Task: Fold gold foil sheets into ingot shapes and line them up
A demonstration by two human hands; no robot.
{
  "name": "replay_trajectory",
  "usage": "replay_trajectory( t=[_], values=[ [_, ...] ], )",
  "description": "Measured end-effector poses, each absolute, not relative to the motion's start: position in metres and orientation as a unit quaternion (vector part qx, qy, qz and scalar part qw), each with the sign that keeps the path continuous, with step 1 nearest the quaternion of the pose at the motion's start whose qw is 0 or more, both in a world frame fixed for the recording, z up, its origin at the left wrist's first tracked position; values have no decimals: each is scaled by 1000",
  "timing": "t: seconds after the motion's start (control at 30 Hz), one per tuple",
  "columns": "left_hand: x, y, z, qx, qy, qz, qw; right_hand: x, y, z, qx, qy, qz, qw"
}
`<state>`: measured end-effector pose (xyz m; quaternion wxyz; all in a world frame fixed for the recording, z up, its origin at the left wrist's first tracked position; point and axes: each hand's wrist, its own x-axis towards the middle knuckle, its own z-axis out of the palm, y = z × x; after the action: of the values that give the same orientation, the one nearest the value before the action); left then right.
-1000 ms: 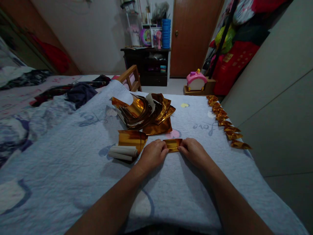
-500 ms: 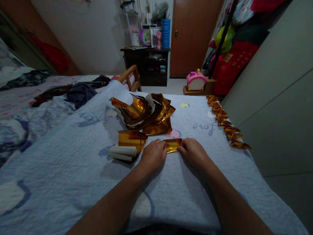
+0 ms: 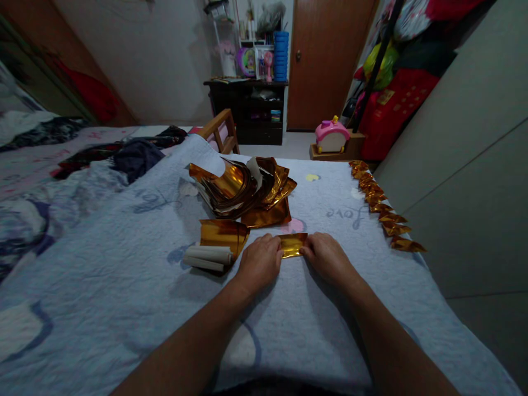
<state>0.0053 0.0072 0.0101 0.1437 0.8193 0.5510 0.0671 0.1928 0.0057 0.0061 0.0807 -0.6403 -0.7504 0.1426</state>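
Observation:
A small folded sheet of gold foil paper [image 3: 292, 245] lies on the light blue bedspread between my hands. My left hand [image 3: 261, 258] is closed on its left end, with the fingers curled. At the right end, my right hand [image 3: 326, 254] pinches the paper's edge. Left of my left hand are rolled sheets with pale backs [image 3: 208, 257], partly over curled gold paper [image 3: 223, 234]. Beyond them sits a large fanned stack of gold foil paper [image 3: 231, 184]. How the covered ends of the held sheet are folded is hidden by my fingers.
Several folded gold paper pieces [image 3: 381, 208] run in a row along the bed's right edge, beside a pale panel [image 3: 466, 181]. Dark clothes [image 3: 138, 159] lie at the left. A wooden chair [image 3: 223, 132] and a pink toy [image 3: 331, 136] stand past the far edge.
Hardly anything differs. Both hands keep hold of the gold paper in the same place; the whole view has shifted very slightly.

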Motion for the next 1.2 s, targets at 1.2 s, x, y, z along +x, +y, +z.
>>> replay_trajectory(
  t=[1.2],
  values=[
    [-4, 13, -3, 845, 436, 199, 235, 188, 2, 12, -653, -742, 133, 69]
  ],
)
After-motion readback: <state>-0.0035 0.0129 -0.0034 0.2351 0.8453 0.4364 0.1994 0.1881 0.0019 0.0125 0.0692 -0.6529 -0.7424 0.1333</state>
